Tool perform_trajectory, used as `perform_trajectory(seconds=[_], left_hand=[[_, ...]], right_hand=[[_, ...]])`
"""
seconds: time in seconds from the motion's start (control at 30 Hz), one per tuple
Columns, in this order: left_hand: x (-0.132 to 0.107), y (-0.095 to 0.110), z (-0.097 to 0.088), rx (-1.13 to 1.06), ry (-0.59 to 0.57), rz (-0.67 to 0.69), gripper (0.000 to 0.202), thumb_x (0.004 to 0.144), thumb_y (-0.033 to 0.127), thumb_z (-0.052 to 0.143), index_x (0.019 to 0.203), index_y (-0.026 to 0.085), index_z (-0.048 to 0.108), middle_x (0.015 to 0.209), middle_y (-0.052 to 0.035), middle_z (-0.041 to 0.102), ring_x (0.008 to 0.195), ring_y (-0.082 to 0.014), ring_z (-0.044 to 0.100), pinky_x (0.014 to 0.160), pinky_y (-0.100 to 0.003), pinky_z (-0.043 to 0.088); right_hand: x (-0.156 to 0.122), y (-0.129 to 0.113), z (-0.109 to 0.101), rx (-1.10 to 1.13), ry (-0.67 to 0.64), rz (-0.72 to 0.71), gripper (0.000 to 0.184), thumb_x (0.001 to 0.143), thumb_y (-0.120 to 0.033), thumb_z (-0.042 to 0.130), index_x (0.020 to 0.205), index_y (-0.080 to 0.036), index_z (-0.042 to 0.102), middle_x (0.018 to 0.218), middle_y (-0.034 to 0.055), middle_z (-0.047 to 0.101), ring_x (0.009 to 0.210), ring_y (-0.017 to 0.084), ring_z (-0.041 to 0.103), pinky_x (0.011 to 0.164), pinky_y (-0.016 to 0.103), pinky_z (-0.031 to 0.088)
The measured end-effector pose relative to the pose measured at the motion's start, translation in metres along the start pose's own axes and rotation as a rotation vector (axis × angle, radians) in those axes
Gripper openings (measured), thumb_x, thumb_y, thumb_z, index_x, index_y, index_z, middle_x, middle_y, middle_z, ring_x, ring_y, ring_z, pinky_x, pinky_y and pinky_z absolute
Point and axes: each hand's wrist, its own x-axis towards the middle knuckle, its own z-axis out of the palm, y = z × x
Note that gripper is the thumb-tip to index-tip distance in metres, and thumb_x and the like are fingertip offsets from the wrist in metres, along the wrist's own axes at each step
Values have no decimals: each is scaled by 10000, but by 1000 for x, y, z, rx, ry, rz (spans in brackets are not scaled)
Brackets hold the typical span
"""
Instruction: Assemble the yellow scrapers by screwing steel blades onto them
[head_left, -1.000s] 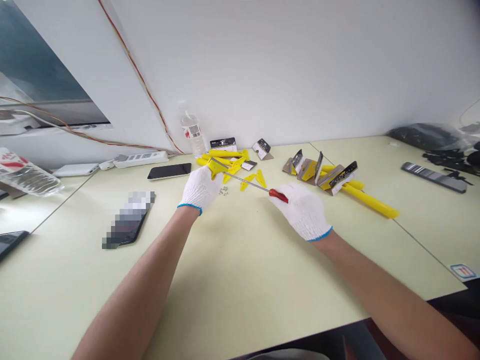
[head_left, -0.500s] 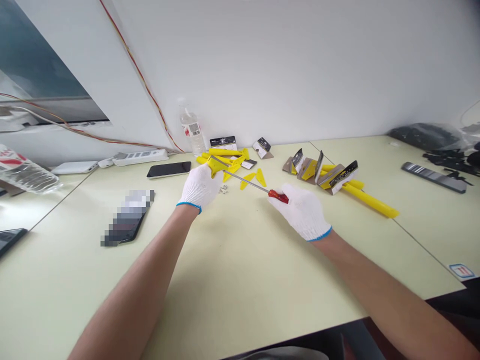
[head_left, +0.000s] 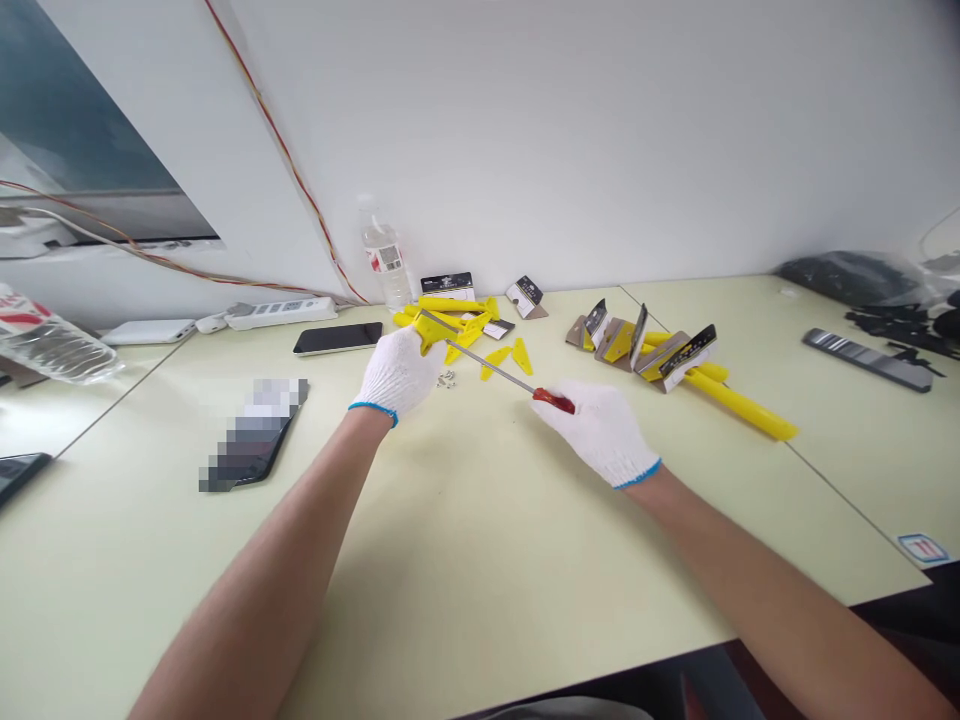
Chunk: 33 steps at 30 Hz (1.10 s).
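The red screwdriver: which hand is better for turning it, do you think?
Probably the right hand: it holds the red-handled screwdriver, while the left hand grips the yellow plastic piece.

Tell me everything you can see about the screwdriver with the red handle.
The screwdriver has a long, thin, shiny metal shaft and a glossy red handle. The right hand, in a white knit glove, grips the handle. The shaft slants away to a yellow plastic piece held in the left hand.

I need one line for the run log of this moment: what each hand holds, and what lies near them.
left hand: holds yellow plastic piece | right hand: holds red-handled screwdriver, shaft over piece | near: small metal parts
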Motion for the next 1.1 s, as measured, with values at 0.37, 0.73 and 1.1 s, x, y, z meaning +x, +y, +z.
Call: perform_trajectory(seconds=[0.37,0.73,1.1], left_hand=[[4,-4,3,-18,-1,-29,197,956,316,613,798,200,595,787,-120,683,784,-296,705,712,-428,525],[1,0,-1,-56,7,-11,252,968,367,591,831,167,660,781,-115,685,754,-263,662,736,-393,494],[1,1,3,1,-6,2,257,978,357,578,829,174,681,781,-123,689,784,-288,690,709,-380,462]], right_hand=[[3,-3,-8,400,-266,338,407,896,-513,756,937,-169,543,753,3,512,620,96,413,584,233,276],[3,-3,-16,942,-784,500,588,942,-786,565,987,-206,479,653,-63,249,512,83,111,464,241,147],[0,-1,-4,239,-166,199,543,1036,-641,477,884,-146,642,751,77,552,633,137,436,601,267,275]])
